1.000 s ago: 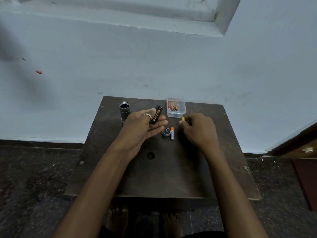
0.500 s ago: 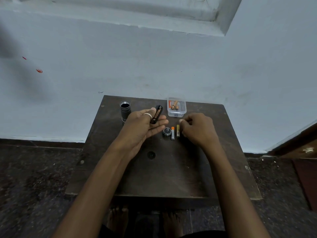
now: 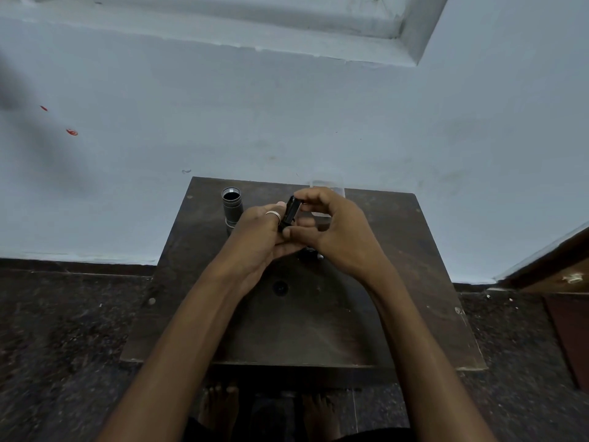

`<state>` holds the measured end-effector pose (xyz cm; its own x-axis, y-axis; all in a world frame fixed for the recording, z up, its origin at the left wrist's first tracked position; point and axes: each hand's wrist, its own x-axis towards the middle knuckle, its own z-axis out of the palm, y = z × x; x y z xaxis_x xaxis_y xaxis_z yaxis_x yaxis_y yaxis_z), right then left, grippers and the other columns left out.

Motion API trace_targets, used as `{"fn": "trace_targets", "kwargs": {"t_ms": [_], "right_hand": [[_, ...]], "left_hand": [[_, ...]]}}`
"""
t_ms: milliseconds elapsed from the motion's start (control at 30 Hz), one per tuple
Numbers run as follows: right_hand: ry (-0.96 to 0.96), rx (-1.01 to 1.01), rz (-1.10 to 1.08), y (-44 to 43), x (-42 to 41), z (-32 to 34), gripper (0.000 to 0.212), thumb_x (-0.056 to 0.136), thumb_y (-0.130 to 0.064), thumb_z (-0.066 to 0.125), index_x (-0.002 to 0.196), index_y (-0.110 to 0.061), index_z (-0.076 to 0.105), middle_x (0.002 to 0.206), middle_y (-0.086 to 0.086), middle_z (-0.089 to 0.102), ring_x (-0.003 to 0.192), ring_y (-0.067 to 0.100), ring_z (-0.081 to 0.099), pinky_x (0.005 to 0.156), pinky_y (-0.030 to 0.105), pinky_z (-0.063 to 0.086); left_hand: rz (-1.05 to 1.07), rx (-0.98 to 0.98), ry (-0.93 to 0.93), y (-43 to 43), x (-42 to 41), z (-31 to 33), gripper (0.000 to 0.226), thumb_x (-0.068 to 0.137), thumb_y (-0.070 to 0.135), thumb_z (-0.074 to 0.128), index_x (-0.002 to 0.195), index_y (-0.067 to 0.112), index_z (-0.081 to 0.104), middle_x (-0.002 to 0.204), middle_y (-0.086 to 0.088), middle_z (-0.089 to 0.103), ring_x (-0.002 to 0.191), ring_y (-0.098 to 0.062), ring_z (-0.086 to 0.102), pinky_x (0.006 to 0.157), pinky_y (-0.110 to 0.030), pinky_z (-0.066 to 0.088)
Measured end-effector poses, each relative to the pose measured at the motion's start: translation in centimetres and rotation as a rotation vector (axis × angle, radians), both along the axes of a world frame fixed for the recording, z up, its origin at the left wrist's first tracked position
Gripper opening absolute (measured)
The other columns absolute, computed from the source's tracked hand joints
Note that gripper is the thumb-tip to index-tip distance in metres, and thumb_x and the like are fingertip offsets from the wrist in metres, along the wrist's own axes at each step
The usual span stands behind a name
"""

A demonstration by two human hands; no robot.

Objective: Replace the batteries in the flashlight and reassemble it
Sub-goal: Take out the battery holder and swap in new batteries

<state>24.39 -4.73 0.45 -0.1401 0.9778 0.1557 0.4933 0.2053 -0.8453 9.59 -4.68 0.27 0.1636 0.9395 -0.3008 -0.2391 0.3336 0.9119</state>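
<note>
Both grips closed on black battery holder (image 3: 290, 212), left hand (image 3: 259, 232) beneath, right hand (image 3: 334, 228) above

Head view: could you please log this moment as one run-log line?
left hand: holds black battery holder | right hand: fingers on holder | flashlight body: upright, open, on table
</note>
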Motion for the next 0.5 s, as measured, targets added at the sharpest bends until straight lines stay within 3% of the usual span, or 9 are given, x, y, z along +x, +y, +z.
{"fn": "trace_targets", "kwargs": {"t_ms": [167, 367, 500], "right_hand": [[-0.058, 0.109, -0.008, -0.06, -0.29, -0.04, 0.055, 0.078, -0.015, 0.084, 0.128, -0.017, 0.061, 0.109, -0.015, 0.062, 0.101, -0.014, 0.057, 0.083, 0.007, 0.051], [-0.007, 0.146, -0.053, 0.02, -0.49, -0.3, 0.051, 0.075, -0.015, 0.087, 0.12, -0.016, 0.063, 0.107, -0.009, 0.066, 0.099, -0.005, 0.062, 0.081, 0.012, 0.055], [-0.002, 0.164, -0.06, 0.07, -0.51, -0.34, 0.044, 0.073, -0.016, 0.088, 0.111, -0.016, 0.065, 0.103, -0.01, 0.068, 0.098, -0.006, 0.062, 0.079, 0.012, 0.054]], "left_hand": [[0.004, 0.04, 0.053, 0.14, 0.09, -0.29, 0.033, 0.104, 0.031, 0.047, 0.113, 0.01, 0.071, 0.104, -0.009, 0.075, 0.099, -0.019, 0.074, 0.085, -0.04, 0.061], [0.029, 0.058, 0.015, 0.05, 0.27, -0.01, 0.033, 0.105, 0.025, 0.046, 0.097, 0.011, 0.075, 0.084, 0.0, 0.077, 0.087, -0.013, 0.074, 0.079, -0.03, 0.061], [0.037, 0.052, -0.021, 0.1, 0.27, 0.02, 0.036, 0.106, 0.024, 0.044, 0.091, 0.011, 0.074, 0.082, -0.001, 0.078, 0.085, -0.011, 0.075, 0.076, -0.027, 0.06]]}}
